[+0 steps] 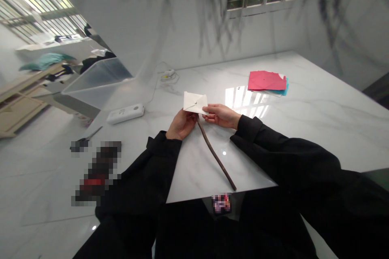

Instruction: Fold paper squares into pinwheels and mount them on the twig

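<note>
A small folded white paper piece (pixel 195 102) with a metal pin at its middle sits on top of a thin brown stick (pixel 216 157). My left hand (pixel 181 124) grips the stick just under the paper. With its fingertips, my right hand (pixel 221 115) pinches the paper's right edge. The stick slants down toward me, its lower end over the near edge of the white marble table (pixel 319 117). Both sleeves are black.
A stack of pink, white and teal paper sheets (pixel 267 82) lies at the back right of the table. A white power strip (pixel 125 113), a clear plastic bin (pixel 99 81) and a white cable (pixel 167 75) are at the left; scissors (pixel 86 140) lie near the left edge.
</note>
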